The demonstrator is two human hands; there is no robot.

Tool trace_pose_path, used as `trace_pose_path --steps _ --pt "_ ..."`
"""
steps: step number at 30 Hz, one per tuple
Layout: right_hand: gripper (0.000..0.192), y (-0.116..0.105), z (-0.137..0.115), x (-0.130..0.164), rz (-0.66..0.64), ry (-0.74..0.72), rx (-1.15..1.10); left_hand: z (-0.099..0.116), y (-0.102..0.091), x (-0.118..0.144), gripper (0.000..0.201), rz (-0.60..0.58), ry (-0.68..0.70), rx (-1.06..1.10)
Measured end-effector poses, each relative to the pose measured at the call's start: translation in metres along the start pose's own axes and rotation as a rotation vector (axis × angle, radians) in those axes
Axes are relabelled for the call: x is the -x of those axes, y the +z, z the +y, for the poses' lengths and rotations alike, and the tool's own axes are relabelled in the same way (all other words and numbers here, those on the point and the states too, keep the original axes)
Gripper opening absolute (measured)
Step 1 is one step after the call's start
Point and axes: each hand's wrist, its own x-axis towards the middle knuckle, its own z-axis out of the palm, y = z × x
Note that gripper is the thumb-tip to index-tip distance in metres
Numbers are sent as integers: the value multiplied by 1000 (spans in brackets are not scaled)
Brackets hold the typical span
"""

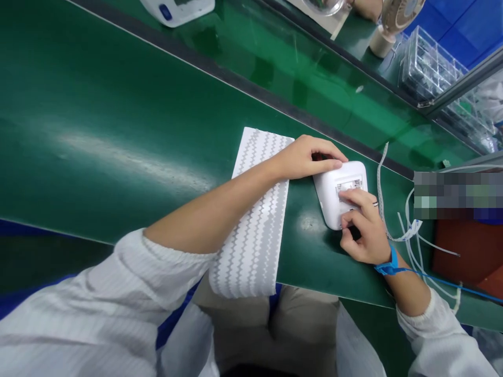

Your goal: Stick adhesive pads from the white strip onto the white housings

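Observation:
A white plastic device (328, 196) with rounded corners lies on the green table, its open battery compartment (356, 184) facing up. My left hand (302, 157) grips the device's far left corner, thumb on top and fingers along the edge. Over the near part of the compartment is my right hand (365, 233), its index finger reaching into it and its thumb and other fingers curled in a pinch. Whatever that pinch holds, if anything, is hidden. A blue wrist strap (389, 263) with a cord circles my right wrist.
Under my left forearm a grey-and-white patterned strip (255, 246) hangs over the table's front edge. White cables (411, 235) lie right of the device. Beyond the dark rail (236, 89) are another white device (183, 11), a small fan (393, 23), a clear compartment box (428, 63) and another person's hand (367, 8).

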Motion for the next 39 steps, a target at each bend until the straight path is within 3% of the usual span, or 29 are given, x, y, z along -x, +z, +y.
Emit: trace_pose_path --steps 26,34,39 --pt "21 -4 -1 1 -48 15 20 5 0 1 22 12 -28 3" --pt "21 -9 -6 -4 -71 6 -47 3 -1 1 23 12 -12 7" --pt "22 -9 -2 -2 -9 33 -152 1 -1 1 25 9 12 -5"
